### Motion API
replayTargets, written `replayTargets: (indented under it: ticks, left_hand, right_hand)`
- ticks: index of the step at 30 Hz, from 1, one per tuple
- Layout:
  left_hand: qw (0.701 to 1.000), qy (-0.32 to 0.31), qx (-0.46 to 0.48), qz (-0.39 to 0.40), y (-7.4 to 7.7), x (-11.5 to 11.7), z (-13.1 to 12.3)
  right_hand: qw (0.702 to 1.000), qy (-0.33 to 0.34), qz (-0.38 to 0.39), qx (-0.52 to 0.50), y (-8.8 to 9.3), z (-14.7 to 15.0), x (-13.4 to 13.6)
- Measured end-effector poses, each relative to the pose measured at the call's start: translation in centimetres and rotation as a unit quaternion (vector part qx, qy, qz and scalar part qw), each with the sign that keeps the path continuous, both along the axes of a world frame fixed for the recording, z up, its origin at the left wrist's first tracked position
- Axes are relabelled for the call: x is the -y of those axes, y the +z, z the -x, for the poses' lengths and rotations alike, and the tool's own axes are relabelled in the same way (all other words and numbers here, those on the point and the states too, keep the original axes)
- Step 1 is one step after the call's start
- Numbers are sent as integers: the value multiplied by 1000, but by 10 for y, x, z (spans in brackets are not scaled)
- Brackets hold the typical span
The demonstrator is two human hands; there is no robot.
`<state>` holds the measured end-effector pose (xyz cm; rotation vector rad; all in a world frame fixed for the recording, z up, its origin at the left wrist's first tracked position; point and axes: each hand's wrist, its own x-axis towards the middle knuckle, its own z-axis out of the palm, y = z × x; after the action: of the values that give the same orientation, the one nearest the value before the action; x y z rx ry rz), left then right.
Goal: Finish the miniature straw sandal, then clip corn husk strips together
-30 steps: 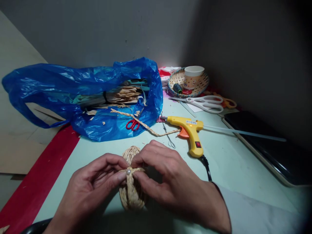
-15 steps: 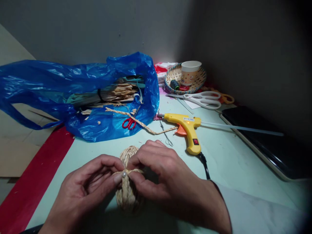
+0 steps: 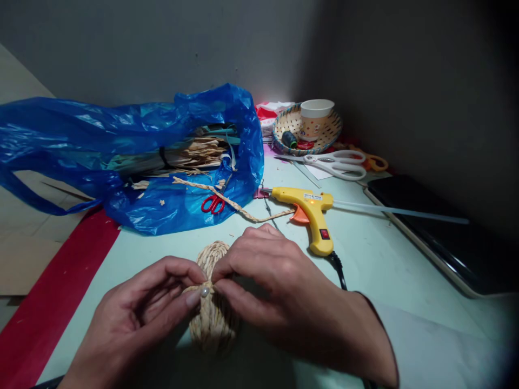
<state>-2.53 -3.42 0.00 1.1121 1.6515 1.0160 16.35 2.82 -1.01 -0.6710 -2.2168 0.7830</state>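
Between my hands lies a bow-like piece of braided straw (image 3: 212, 321), pinched in at the middle, its far loop partly behind my right fingers. A small pearl bead (image 3: 205, 292) sits at its waist, where a thin straw strand crosses. My left hand (image 3: 150, 308) is closed in a pinch at the left of the bead, thumb tip against it. My right hand (image 3: 263, 275) pinches the waist from the right with thumb and forefinger. Beyond them rests a yellow glue gun (image 3: 318, 216) with a clear glue stick in its back.
At the back left a blue plastic bag (image 3: 138, 216) holds dry straw strips (image 3: 198, 151); red-handled scissors (image 3: 213, 204) and a braided strand (image 3: 243, 212) lie on it. Farther right are white scissors (image 3: 340, 165), a woven basket (image 3: 284, 121) with a paper cup (image 3: 316, 119), and a dark tablet-like slab (image 3: 446, 237).
My right thumb and forefinger have drawn in closer to the waist, and the strand end that stuck out on the right no longer shows. The view has shifted slightly.
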Motion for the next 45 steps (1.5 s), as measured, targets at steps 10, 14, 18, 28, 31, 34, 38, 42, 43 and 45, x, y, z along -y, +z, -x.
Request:
replayTargets:
  ticks: [10, 14, 18, 28, 31, 34, 38, 42, 43, 45]
  left_hand:
    - [1000, 3, -14, 5, -5, 0, 3]
    - [1000, 12, -2, 15, -4, 1, -1]
    - [1000, 12, -4, 22, -4, 1, -2]
    - [998, 26, -46, -32, -5, -1, -5]
    - [998, 20, -52, -39, -7, 0, -3]
    - [996, -11, -73, -42, -8, 2, -1]
    - [995, -7, -78, -61, -6, 1, 1]
    - [994, 30, -52, -90, -5, -5, 3]
    - [994, 32, -47, -90, -5, -5, 3]
    - [995, 35, -35, -82, -5, -5, 5]
  right_hand:
    - [974, -13, -212, 79, 1, -1, 3]
    - [975, -1, -208, 82, 5, -1, 2]
    - [977, 3, -201, 68, 1, 0, 0]
    - [996, 2, 88, -25, -2, 5, 0]
    - [991, 2, 127, -39, -3, 8, 0]
    - [989, -23, 140, -31, -4, 10, -2]
    - [993, -31, 110, -29, -3, 8, -5]
    - [997, -37, 57, -47, 1, 4, -6]
    - [996, -50, 57, -41, 3, 3, -6]
    - [995, -74, 66, -24, 6, 1, -6]
